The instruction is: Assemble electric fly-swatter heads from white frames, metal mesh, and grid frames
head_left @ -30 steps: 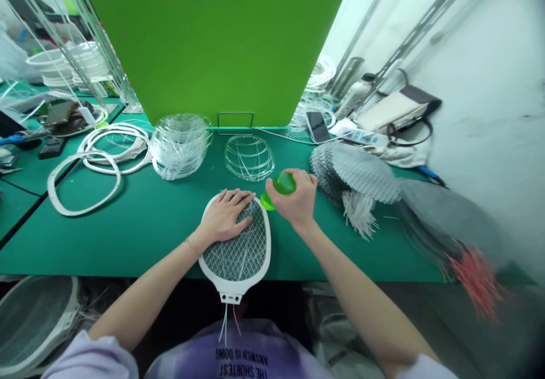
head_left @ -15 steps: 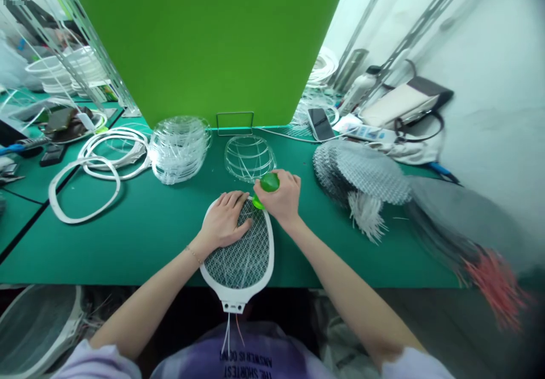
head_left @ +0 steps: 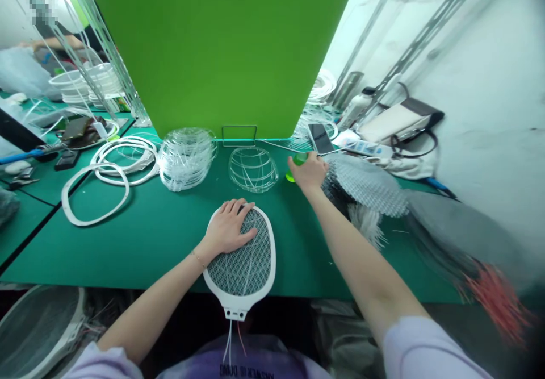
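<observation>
A white racket-shaped frame with wire mesh (head_left: 259, 265), like an electric fly swatter head, lies at the table's front edge. Thin wires hang from its neck toward me. My left hand (head_left: 230, 228) rests flat on the mesh's upper left, fingers spread. Farther right and back, my right hand (head_left: 313, 171) is closed around a bright green object (head_left: 297, 167) with a rounded top. My fingers partly cover it, and its exact kind is unclear. It is at the table, between a clear ring-shaped frame (head_left: 254, 170) and a pile of grey mesh sheets (head_left: 370, 183).
A stack of clear frames (head_left: 187, 160) and several white rings (head_left: 96, 194) are at left. A green panel (head_left: 221, 49) stands behind. A phone (head_left: 320, 138), a bag (head_left: 400, 120) and dark mesh with red wires (head_left: 464, 225) are on the right.
My right hand has moved off the racket frame's top edge, up and to the right, carrying the green object. My left hand stays on the mesh. The view has shifted slightly.
</observation>
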A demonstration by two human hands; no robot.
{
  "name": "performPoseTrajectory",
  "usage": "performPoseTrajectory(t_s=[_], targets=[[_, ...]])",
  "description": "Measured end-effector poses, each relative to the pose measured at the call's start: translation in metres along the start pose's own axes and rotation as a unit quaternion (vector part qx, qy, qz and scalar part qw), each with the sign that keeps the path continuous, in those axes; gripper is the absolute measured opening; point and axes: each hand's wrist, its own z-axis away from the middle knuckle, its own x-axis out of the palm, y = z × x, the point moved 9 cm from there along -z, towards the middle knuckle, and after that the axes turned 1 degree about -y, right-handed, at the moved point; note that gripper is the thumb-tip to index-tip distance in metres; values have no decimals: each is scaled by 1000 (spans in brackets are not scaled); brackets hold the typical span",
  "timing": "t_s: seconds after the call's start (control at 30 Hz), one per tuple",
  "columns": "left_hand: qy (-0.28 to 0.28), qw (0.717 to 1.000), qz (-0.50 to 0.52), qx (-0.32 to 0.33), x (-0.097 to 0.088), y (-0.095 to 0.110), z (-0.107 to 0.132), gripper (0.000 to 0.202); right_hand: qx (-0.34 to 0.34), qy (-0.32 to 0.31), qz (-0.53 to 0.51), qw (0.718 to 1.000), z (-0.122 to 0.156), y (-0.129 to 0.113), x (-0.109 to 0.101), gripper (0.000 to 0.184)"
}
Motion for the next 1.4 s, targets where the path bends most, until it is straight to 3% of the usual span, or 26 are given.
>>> performPoseTrajectory(t_s=[0.1,0.17,0.27,0.33,0.4,0.53,0.6,0.67,0.77,0.9,1.03,1.13,1.2,1.27,1.3,1.4], targets=[[44,999,16,-6,-17,-2,5,67,-37,61,-27,997,24,-11,-35,60],[104,992,18,-62,-36,-17,18,65,-91,63,-40,993,60,-24,-57,50],[157,967,59,-190,-49,-53,50,59,-185,-90,-31,978,136,-44,-50,43],[156,954,115,-231,-39,-66,67,53,-197,-163,-38,966,183,-48,-38,43],[160,947,156,-233,-25,-66,78,46,-175,-186,-64,965,212,-48,-30,44],[209,924,187,-261,-11,-47,97,37,-73,-162,-209,962,226,-42,-35,41],[230,904,234,-275,-14,-34,111,35,-9,-162,-317,934,229,-38,-47,37],[260,866,332,-268,-21,-22,129,34,25,-183,-398,899,235,-40,-67,32],[308,802,462,-221,-36,-8,157,35,-47,-177,-444,877,244,-57,-119,23],[332,794,490,-140,-49,4,183,37,-220,-123,-454,854,256,-82,-190,23],[327,779,529,-81,-59,12,189,30,-288,-66,-438,849,259,-91,-220,17],[274,802,530,-35,-89,31,181,33,-323,-41,-429,843,259,-98,-230,18],[235,852,467,8,-119,50,174,53,-357,-46,-422,832,262,-106,-234,20],[173,906,384,47,-140,71,164,50,-380,-65,-420,822,263,-112,-236,22],[140,919,363,64,-145,79,159,43,-384,-80,-421,818,263,-115,-237,22],[99,919,373,87,-151,90,151,27,-393,-137,-399,817,259,-127,-237,20]])
